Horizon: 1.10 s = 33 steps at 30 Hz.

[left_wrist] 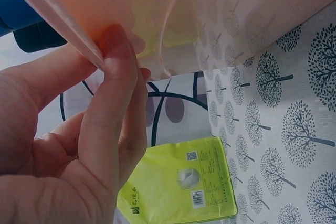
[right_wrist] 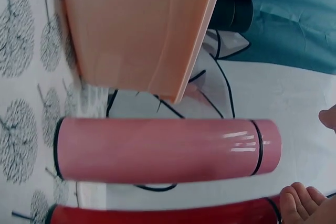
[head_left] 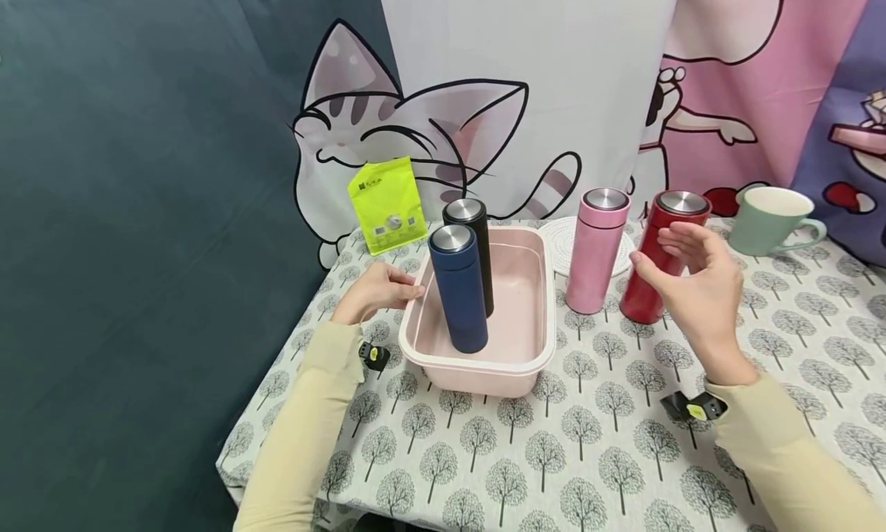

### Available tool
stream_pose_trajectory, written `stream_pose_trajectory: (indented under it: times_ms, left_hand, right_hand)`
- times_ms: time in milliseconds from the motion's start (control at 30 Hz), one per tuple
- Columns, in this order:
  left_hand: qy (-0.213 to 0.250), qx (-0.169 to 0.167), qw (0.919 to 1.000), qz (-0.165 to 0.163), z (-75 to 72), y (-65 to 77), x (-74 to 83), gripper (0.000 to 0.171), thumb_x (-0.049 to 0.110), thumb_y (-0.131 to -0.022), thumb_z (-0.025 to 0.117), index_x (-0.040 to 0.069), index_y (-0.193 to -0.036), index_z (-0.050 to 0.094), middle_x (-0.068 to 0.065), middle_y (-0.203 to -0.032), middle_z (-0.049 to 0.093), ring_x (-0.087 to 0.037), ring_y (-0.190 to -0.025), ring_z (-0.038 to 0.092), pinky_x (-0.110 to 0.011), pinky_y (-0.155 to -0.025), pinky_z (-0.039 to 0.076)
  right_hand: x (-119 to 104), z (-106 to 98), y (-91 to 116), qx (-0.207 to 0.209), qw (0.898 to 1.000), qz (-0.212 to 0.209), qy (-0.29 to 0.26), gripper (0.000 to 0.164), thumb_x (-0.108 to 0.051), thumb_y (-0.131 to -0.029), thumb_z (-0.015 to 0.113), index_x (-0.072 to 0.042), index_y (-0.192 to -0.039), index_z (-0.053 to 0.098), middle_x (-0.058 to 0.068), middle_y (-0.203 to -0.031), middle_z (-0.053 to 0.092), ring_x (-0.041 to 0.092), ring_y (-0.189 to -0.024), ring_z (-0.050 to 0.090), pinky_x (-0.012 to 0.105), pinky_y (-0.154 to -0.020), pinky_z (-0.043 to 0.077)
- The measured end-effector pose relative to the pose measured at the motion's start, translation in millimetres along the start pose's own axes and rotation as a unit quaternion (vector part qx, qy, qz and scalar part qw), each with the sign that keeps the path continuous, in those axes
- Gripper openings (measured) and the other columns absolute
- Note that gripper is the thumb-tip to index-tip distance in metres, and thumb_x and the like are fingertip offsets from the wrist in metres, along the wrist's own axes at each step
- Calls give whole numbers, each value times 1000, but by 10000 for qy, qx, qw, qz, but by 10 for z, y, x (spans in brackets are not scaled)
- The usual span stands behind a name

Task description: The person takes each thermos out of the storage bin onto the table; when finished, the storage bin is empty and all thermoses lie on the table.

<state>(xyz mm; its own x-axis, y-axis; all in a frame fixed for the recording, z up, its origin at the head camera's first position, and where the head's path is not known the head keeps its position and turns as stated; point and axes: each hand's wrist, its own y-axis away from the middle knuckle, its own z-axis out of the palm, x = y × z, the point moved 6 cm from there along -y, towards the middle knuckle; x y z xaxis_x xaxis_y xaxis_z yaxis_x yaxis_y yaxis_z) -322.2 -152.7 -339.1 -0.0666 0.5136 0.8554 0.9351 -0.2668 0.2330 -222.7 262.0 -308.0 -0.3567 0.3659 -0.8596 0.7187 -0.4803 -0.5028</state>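
One left hand (head_left: pixel 378 292) pinching tub (head_left: pixel 477 380), right hand (head_left: pixel 707 294) half-spread

Tub (head_left: pixel 477 378) apparently in both wrist close-ups

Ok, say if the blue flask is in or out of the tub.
In. The head view shows the blue flask standing inside the tub, its base within the rim.

Long pale-yellow fabric left sleeve (head_left: pixel 298 432), plain, wrist-length. At the left sleeve's cuff: small black boxy device (head_left: pixel 374 356), yellow-green mark. Across from the left sleeve: matching pale-yellow fabric right sleeve (head_left: pixel 782 432), its cuff bearing a black angular device (head_left: pixel 699 406), yellow-green mark.
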Motion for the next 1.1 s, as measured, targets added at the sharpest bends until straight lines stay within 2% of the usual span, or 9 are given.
stream_pose_trajectory:
  times_ms: [267,367,533,633,800,867,1033,1100]
  left_hand:
    - [124,-129,9997,147,12,3,76,34,8,-89,71,-12,-115,65,-21,-101,72,-25,-87,73,-36,-84,61]
    - [112,-152,9997,139,22,0,77,35,8,-89,71,-12,-116,64,-21,-101,72,-23,-86,72,-35,-84,61]
    - [115,-109,9999,-9,18,-4,13,40,8,-90,70,-12,-123,60,-27,-112,68,-23,-89,71,-37,-87,60]
    - [132,-71,9999,-32,2,-2,-11,41,8,-90,70,-13,-124,59,-29,-114,67,-23,-89,71,-37,-87,60]
    - [146,-26,9999,-45,-11,20,-13,40,7,-90,70,-13,-123,60,-28,-114,67,-22,-88,72,-37,-86,61]
    - [175,-20,9998,-48,-8,25,-2,40,7,-89,70,-12,-123,60,-28,-114,67,-22,-87,72,-37,-86,61]
    - [138,-32,9999,-13,-6,14,20,38,7,-90,71,-11,-123,62,-27,-114,67,-23,-90,72,-37,-87,60]
    - [108,-27,9999,-9,-12,11,17,39,7,-90,70,-11,-123,61,-28,-115,67,-25,-92,72,-37,-88,60]
  right_hand:
    - [-93,197,60,-372,9992,-164,45,58,-1,-72,84,-6,-124,60,-13,-108,66,2,-103,63,13,-96,50]
    - [-117,271,90,-510,9984,-228,-11,59,1,-72,84,-5,-125,60,-4,-113,68,2,-104,63,15,-97,50]
    - [-178,419,144,-818,9962,-312,-47,60,0,-73,84,-1,-128,58,15,-122,66,9,-109,64,16,-99,50]
    - [-220,516,167,-1014,9942,-345,85,59,-4,-74,84,-1,-128,58,16,-123,66,13,-111,64,17,-100,49]
    - [-253,678,219,-1344,9898,-321,337,59,-15,-75,86,-4,-127,60,11,-124,67,20,-115,62,17,-100,49]
    - [-251,740,243,-1482,9878,-301,360,60,-18,-75,86,-6,-127,60,9,-124,67,21,-117,62,20,-101,50]
    - [-237,912,294,-1943,9800,-210,377,65,-24,-77,85,-4,-131,56,11,-128,65,24,-121,60,35,-106,49]
    - [-232,990,323,-2134,9762,-154,351,67,-23,-77,85,-2,-133,54,13,-130,63,25,-123,59,37,-107,48]
